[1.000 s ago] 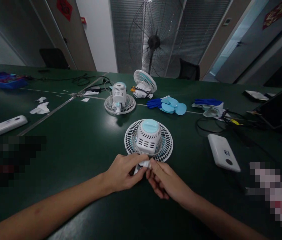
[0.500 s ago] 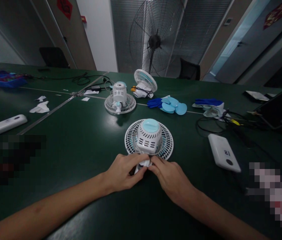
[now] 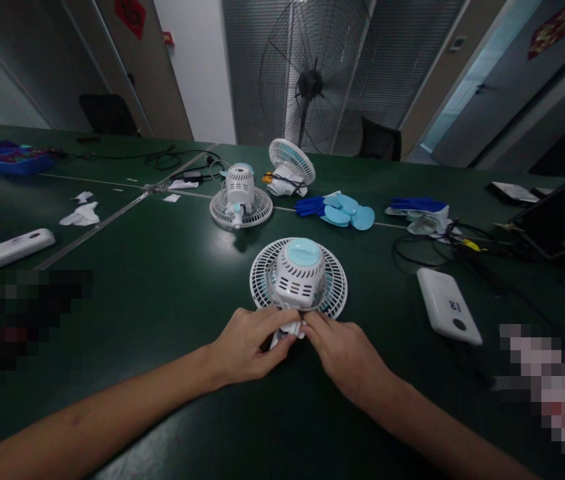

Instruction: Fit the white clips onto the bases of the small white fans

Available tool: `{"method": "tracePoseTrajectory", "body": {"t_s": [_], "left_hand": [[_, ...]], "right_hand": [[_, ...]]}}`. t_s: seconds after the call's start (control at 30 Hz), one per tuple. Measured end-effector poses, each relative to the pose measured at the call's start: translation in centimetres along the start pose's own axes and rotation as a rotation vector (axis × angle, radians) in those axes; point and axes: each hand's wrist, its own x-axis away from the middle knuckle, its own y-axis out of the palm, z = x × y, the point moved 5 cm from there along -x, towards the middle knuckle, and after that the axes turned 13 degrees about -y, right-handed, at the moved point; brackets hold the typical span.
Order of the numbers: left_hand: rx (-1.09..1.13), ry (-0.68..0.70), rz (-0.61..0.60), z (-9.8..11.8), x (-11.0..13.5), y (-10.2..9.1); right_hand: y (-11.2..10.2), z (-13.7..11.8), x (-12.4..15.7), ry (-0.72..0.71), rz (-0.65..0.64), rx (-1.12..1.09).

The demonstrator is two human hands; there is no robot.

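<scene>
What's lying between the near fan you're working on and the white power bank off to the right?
Head view: bare green table lies between the near fan and the power bank.

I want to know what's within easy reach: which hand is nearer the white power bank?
Right hand; the power bank lies to its right. The left hand is farther left.

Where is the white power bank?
The power bank lies flat on the green table, right of the nearest small fan and beyond the right hand.
</scene>
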Motion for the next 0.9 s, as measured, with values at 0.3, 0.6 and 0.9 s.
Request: {"method": "tracePoseTrajectory", "body": {"t_s": [0.3, 0.6, 0.9], "left_hand": [[0.018, -0.006, -0.012, 0.0, 0.1, 0.0], [0.013, 0.006, 0.006, 0.1, 0.1, -0.1], [0.009, 0.006, 0.007, 0.0, 0.1, 0.0]], "right_hand": [[0.9, 0.4, 0.3, -0.11, -0.047, 0.23], [0.4, 0.6, -0.1, -0.001, 0.038, -0.157], [3.7, -0.9, 0.8, 0.713, 0.013, -1.347]]}}
